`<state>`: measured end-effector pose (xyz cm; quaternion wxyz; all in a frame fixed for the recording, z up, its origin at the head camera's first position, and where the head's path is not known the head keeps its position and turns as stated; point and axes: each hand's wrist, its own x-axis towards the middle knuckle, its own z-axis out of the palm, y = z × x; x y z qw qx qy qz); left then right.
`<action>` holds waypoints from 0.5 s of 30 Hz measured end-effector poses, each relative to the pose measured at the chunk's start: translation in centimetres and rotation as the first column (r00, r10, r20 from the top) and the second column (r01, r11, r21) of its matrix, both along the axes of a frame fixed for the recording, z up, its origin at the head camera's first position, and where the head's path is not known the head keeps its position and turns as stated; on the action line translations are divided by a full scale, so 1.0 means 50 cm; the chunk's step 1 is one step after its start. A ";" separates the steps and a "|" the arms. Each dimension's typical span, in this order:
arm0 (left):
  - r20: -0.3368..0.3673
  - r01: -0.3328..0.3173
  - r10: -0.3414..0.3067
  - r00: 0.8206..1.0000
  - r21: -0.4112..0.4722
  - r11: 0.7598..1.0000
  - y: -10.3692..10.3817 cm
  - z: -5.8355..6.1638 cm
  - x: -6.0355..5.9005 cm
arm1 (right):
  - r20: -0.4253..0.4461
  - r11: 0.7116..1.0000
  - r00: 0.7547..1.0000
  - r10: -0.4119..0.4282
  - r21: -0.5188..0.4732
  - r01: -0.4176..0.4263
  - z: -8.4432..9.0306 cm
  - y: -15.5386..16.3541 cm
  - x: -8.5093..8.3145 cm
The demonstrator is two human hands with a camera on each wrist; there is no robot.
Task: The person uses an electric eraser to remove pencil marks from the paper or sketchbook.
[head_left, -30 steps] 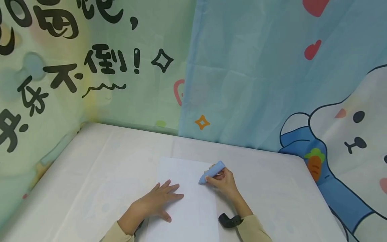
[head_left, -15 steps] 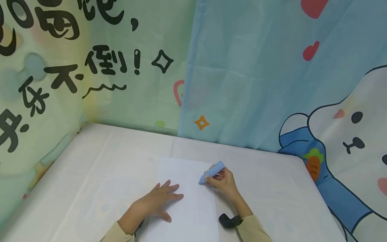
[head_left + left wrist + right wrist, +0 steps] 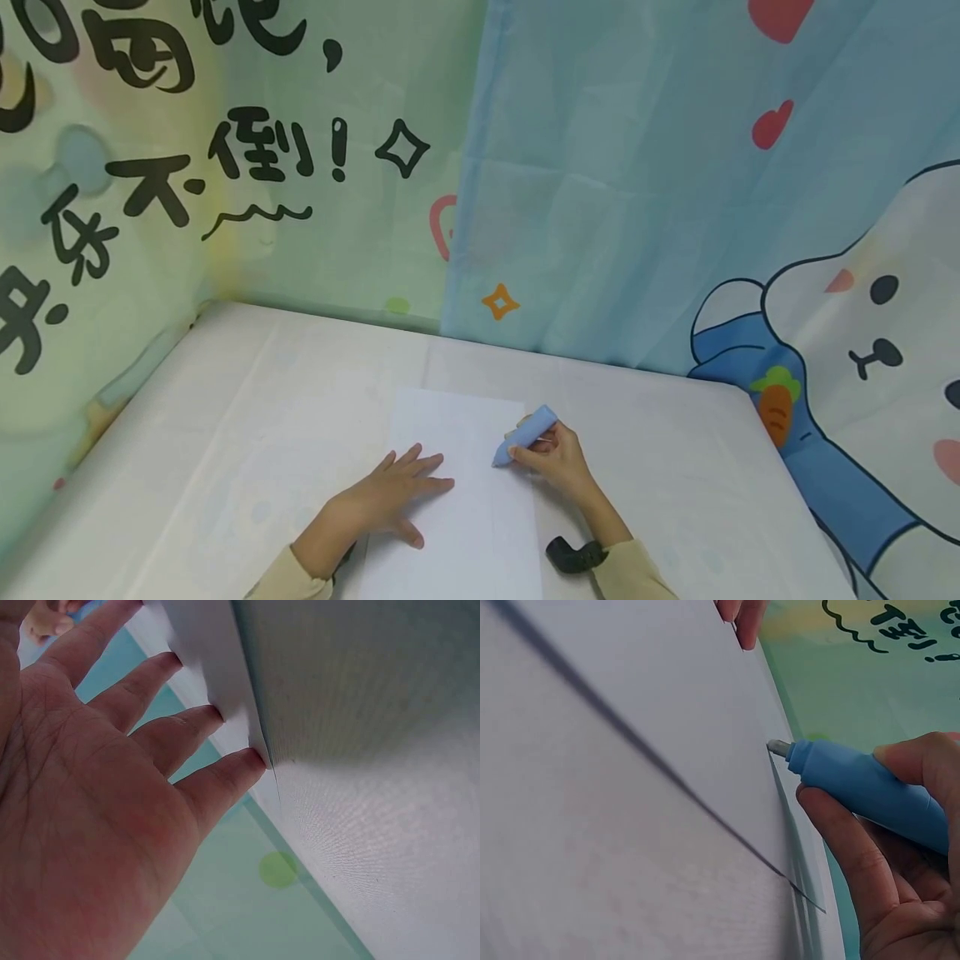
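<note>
1. While the left hand (image 3: 390,500) lies flat, fingers spread, on the white paper sheet (image 3: 457,500) at lower centre, the sheet rests on the desk (image 3: 247,433).
2. Right hand (image 3: 555,454) grips a chunky blue plastic pen (image 3: 525,433), tip touching the sheet's right side.

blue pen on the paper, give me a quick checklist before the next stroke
1. Right hand has a grip on the blue pen: ok, fingers and thumb curl round the barrel.
2. Pen tip at the sheet: ok, the right wrist view shows it meeting the paper's surface.
3. Left hand steadying the paper: ok, it lies flat with straight fingers, fingertips on the sheet's left part.
4. Paper lying flat on the table: ok, no curl or lifted corner shows in the head view.
5. Marks already on the paper: cannot tell, none are visible, but the sheet is pale and faint lines might not show.
</note>
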<state>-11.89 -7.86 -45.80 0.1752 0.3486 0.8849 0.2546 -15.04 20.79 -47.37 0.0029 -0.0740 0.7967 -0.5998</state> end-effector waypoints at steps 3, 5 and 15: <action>-0.004 0.000 0.000 1.000 0.001 1.000 0.000 -0.002 -0.002 | -0.017 1.000 1.000 0.023 -0.010 -0.023 -0.001 0.000 0.001; 0.001 -0.001 0.001 1.000 0.006 1.000 0.000 -0.002 -0.002 | -0.027 1.000 0.999 0.027 -0.013 -0.028 -0.003 -0.001 0.001; 0.006 0.000 0.000 1.000 0.002 1.000 0.000 -0.006 -0.003 | -0.049 0.999 0.998 -0.035 -0.013 0.034 -0.009 -0.003 -0.009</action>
